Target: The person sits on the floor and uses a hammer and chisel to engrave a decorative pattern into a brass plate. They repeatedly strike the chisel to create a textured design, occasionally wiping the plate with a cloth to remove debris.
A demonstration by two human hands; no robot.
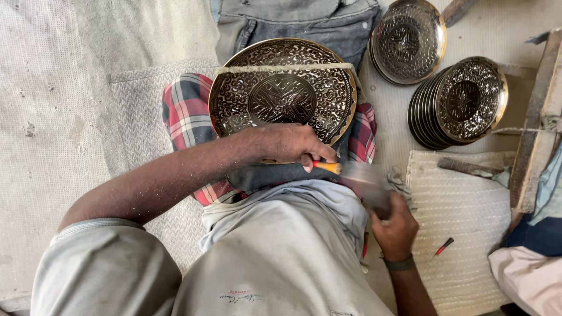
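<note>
— What is shown at the centre of the frame?

— A large engraved metal plate (pixel 283 93) is seen tilted across the lap, propped on a checked cloth (pixel 188 114) and held back by a pale cord (pixel 281 68) stretched over its upper part. It appears to be braced this way so that its lower rim is presented to the tool.

— How is the left hand (pixel 287 143) placed?

— It is laid over the plate's lower edge, its fingers closed around a slim chisel with an orange tip (pixel 328 167). The tool is kept low against the rim, the forearm resting across the body, seemingly for steadiness.

— And the right hand (pixel 395 228)?

— It is wrapped around the handle of a hammer (pixel 366 184), which is blurred by motion just beside the chisel's end. A dark band is worn at that wrist.

— What else is laid out?

— Two stacks of smaller engraved plates (pixel 462 102) are set on the mat at upper right, well apart from the lap, one stack leaning. A small red-tipped tool (pixel 444 246) is left on the woven mat (pixel 462 199) near the right hand, within easy reach. A wooden beam (pixel 535 117) is seen along the right edge.
</note>
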